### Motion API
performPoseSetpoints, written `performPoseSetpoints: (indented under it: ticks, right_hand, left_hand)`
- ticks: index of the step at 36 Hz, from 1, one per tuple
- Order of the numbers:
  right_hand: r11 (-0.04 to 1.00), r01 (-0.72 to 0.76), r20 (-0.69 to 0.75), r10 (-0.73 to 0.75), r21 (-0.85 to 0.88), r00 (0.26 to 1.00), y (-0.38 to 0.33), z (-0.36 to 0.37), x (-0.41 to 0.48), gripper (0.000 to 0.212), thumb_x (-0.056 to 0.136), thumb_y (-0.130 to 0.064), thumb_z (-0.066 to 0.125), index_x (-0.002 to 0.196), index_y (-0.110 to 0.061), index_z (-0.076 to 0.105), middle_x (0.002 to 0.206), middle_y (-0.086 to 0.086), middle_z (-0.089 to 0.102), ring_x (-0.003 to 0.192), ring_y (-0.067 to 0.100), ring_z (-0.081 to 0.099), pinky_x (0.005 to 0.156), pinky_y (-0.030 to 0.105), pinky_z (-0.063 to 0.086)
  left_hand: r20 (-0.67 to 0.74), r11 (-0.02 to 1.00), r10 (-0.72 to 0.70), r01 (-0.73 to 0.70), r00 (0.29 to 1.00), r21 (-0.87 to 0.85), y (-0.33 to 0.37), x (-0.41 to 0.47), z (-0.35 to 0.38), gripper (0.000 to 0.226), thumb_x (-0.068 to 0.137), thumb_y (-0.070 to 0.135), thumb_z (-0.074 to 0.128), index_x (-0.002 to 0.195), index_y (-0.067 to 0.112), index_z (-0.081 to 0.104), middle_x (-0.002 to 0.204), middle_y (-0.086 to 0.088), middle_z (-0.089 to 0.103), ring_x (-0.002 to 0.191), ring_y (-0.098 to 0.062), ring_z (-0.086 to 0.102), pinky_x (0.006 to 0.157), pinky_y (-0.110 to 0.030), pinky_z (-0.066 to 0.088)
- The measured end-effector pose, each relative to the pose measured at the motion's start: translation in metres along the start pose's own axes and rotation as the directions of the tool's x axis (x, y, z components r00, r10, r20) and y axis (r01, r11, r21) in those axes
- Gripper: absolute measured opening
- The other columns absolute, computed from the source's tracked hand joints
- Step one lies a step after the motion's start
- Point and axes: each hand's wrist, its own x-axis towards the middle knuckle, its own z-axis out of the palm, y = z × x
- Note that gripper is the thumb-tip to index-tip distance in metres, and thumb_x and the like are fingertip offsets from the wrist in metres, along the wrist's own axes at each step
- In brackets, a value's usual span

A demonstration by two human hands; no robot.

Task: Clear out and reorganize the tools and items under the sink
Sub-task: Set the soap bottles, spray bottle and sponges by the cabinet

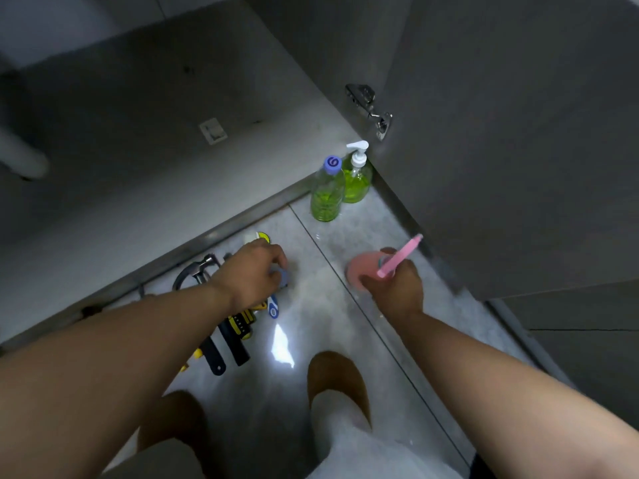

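On the tiled floor [311, 340] before the open cabinet [138, 140], tools [230, 335] and green bottles [326, 197] already lie out. The cabinet looks nearly emptied (dim inside), so restocking remains. The left hand [254, 273] curls its fingers round a small blue item [281, 275]; the right hand [396, 292] grips a pink-handled tool [399, 257].

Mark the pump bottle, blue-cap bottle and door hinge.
pump bottle [358, 183], head view, on its green body
blue-cap bottle [325, 202], head view, on its green lower body
door hinge [361, 95], head view, on its metal arm
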Motion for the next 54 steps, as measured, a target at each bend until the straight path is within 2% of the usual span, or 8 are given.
performPoseSetpoints:
  ticks: [22,31,35,38,42,46,49,54]
  right_hand:
    - [0.98,0.09,-0.086,-0.106,-0.175,0.991,-0.082,0.019,0.099,0.056,0.086,-0.03,0.071,0.133,-0.01,0.048,0.132,0.016,0.057,0.123,0.034,0.054,0.102,0.037,0.041]
    - [0.968,-0.154,0.037,0.164,-0.199,0.986,-0.093,0.014,0.067,0.078,0.091,-0.028,0.068,0.147,0.005,0.026,0.145,0.025,0.045,0.133,0.038,0.049,0.106,0.044,0.043]
    - [0.956,-0.277,0.392,0.291,-0.093,0.873,-0.109,0.027,0.026,0.038,0.095,-0.016,0.058,0.126,0.002,0.049,0.108,0.022,0.059,0.087,0.036,0.066,0.086,0.046,0.057]
    - [0.979,-0.056,0.693,0.179,-0.197,0.698,-0.142,0.04,-0.012,0.021,0.097,-0.02,0.059,0.112,-0.005,0.058,0.095,0.014,0.063,0.077,0.027,0.067,0.079,0.04,0.057]
    - [0.882,0.41,0.84,-0.032,-0.231,0.542,-0.203,0.064,-0.053,0.02,0.095,-0.023,0.061,0.111,-0.01,0.062,0.102,0.013,0.069,0.083,0.024,0.07,0.077,0.034,0.058]
    - [0.394,0.88,0.917,-0.18,-0.264,0.356,-0.254,0.087,-0.087,0.034,0.095,-0.031,0.06,0.125,-0.017,0.059,0.117,0.006,0.066,0.104,0.023,0.064,0.083,0.033,0.052]
    - [0.207,0.954,0.958,-0.143,-0.216,0.247,-0.27,0.11,-0.103,0.039,0.096,-0.034,0.057,0.131,-0.017,0.054,0.122,0.003,0.062,0.105,0.021,0.057,0.083,0.028,0.045]
    - [0.241,0.957,0.969,-0.142,-0.163,0.201,-0.259,0.154,-0.12,0.032,0.097,-0.027,0.056,0.121,-0.006,0.061,0.119,0.009,0.065,0.106,0.028,0.062,0.091,0.037,0.052]
  left_hand:
    - [0.066,0.991,-0.127,0.125,0.99,0.042,-0.071,-0.036,-0.05,0.018,0.095,0.015,0.063,0.111,0.019,0.071,0.11,0.003,0.067,0.1,-0.014,0.063,0.085,-0.023,0.047]
    - [0.036,0.94,-0.322,0.315,0.946,0.134,-0.122,-0.113,-0.102,0.012,0.094,0.021,0.067,0.104,0.028,0.069,0.102,0.006,0.069,0.094,-0.015,0.065,0.083,-0.028,0.05]
    - [0.039,0.909,-0.405,0.398,0.913,0.122,-0.131,-0.145,-0.106,0.014,0.095,0.021,0.066,0.108,0.025,0.068,0.104,0.004,0.07,0.096,-0.016,0.067,0.087,-0.031,0.052]
    - [0.075,0.898,-0.439,0.435,0.895,0.065,-0.134,-0.163,-0.108,0.012,0.094,0.02,0.067,0.104,0.027,0.066,0.102,0.005,0.07,0.096,-0.014,0.066,0.084,-0.026,0.05]
    - [0.017,0.844,-0.526,0.524,0.85,-0.111,-0.149,-0.181,-0.09,0.012,0.094,0.016,0.067,0.101,0.026,0.067,0.096,0.003,0.072,0.091,-0.016,0.068,0.079,-0.023,0.049]
    - [0.02,0.707,-0.654,0.62,0.757,-0.339,-0.166,-0.196,-0.052,0.018,0.095,0.008,0.062,0.112,0.015,0.065,0.112,-0.015,0.071,0.098,-0.028,0.067,0.088,-0.038,0.053]
    - [-0.08,0.69,-0.716,0.686,0.694,-0.228,-0.178,-0.205,-0.016,0.041,0.094,0.022,0.061,0.134,0.015,0.055,0.136,-0.014,0.058,0.123,-0.034,0.054,0.102,-0.038,0.046]
    - [-0.094,0.568,-0.818,0.771,0.568,-0.287,-0.183,-0.218,0.033,0.087,0.091,0.013,0.065,0.159,0.034,0.014,0.165,-0.012,0.008,0.152,-0.036,0.013,0.117,-0.048,0.034]
